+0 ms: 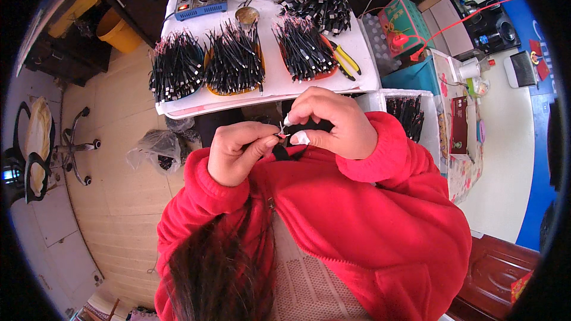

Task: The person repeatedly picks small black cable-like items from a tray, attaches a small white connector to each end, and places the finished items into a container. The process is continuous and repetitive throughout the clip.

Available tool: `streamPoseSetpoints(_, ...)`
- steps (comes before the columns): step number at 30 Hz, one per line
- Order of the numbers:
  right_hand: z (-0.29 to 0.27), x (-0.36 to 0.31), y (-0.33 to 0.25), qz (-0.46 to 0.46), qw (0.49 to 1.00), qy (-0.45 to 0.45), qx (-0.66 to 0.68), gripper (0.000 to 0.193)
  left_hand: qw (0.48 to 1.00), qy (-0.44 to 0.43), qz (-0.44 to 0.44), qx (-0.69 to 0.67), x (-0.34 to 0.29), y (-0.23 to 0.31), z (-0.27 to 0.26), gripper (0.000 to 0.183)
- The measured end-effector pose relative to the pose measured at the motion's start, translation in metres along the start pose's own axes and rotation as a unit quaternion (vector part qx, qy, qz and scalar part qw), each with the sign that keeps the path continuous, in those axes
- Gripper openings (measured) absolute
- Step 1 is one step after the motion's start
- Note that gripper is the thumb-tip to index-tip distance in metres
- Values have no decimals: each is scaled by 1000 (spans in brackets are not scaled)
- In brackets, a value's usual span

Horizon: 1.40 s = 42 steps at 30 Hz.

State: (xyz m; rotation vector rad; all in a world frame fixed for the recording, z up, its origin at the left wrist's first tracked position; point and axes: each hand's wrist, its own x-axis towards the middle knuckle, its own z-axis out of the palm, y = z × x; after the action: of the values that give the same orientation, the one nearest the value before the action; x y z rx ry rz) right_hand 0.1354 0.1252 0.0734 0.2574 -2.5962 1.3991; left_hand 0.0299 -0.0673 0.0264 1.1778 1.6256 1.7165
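My left hand [241,150] is closed, thumb and forefinger pinching thin wires [282,135] with pale and reddish ends that stick out past the fingertips. They look like the stripped end of a cable; the rest of it is mostly hidden by the hand. My right hand [336,123] is close beside them, fingers bent, with a gap between forefinger and thumb tips. White wraps cover those two tips. Beyond the hands, on a white table [267,96], lie three bundles of short black cables: left [177,66], middle [234,59] and right [304,50], with pinkish wire ends pointing away.
Yellow-and-black pliers [347,61] lie at the table's right edge. At the back are a blue device [202,6], a small round tin [247,16] and a heap of black cables [318,6]. A white foam box [433,120] holding cables stands right; a plastic bag [156,150] lies on the floor.
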Motion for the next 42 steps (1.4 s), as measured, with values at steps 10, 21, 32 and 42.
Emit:
streamPoseSetpoints(10,7,-3,-9,-61,998,1,-4,20,995,-25,-25,-93,-11,3,2,12)
streamPoseSetpoints(21,10,-16,-11,-202,964,64,-159,19,891,-45,-130,-433,-11,-5,20,13)
streamPoseSetpoints(32,-7,-20,-1,-169,973,92,-126,32,826,-29,-108,-553,-18,-9,28,15)
streamPoseSetpoints(42,9,-2,-1,-264,954,108,-92,28,833,-13,-131,-538,-9,-7,25,15)
